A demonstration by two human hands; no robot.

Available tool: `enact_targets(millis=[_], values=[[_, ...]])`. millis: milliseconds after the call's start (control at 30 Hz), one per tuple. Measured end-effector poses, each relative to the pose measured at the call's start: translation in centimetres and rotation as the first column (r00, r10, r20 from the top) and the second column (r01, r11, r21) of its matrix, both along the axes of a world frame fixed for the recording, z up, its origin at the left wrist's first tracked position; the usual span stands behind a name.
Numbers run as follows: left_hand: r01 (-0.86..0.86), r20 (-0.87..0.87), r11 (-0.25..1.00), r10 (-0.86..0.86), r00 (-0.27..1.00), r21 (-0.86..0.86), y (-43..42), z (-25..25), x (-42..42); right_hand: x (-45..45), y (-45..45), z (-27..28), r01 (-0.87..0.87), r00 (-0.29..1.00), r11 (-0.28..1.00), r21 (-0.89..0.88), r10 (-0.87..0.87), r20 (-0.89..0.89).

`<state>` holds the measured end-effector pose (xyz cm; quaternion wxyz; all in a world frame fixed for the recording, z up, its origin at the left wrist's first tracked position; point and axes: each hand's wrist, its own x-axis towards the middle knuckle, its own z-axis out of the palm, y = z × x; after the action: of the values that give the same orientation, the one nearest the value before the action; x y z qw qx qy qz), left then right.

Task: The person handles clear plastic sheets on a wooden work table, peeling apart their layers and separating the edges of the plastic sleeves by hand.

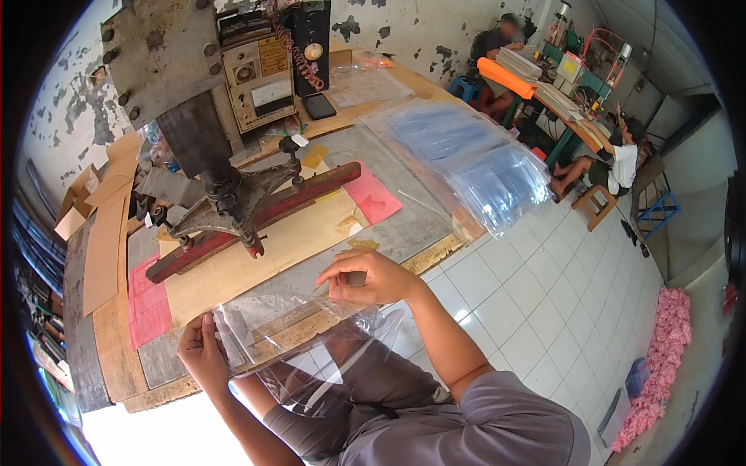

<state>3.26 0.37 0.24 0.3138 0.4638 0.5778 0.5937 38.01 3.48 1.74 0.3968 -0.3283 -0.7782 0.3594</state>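
Note:
A loose clear plastic sheet (pixel 268 330) hangs over the front edge of the workbench, creased and partly see-through. My left hand (pixel 203 353) pinches its left edge between thumb and fingers. At the sheet's upper right, my right hand (pixel 369 278) has thumb and fingertips drawn together on the plastic, the index finger reaching out to the left. Just beyond my hands stands a heat-sealing press (pixel 225 198) with a long red bar (pixel 272 216). Below the bar lies a tan board (pixel 264 260), with pink sheets (pixel 373 194) showing at its ends.
A stack of clear plastic sleeves (pixel 466 159) lies on the bench to the right. Behind the press are a control box (pixel 260 81) and a phone (pixel 318 106). Cardboard (pixel 107 241) lies at left. Two people sit by machines at the far right. Pink material (pixel 653 365) lies along the wall.

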Motion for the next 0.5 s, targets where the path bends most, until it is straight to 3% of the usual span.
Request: enact_targets(millis=[500], values=[[-0.003, -0.005, 1.000, 0.003, 1.000, 0.015, 0.03, 0.20, 0.22, 0.07, 0.04, 0.05, -0.004, 1.000, 1.000, 0.009, 0.004, 0.004]])
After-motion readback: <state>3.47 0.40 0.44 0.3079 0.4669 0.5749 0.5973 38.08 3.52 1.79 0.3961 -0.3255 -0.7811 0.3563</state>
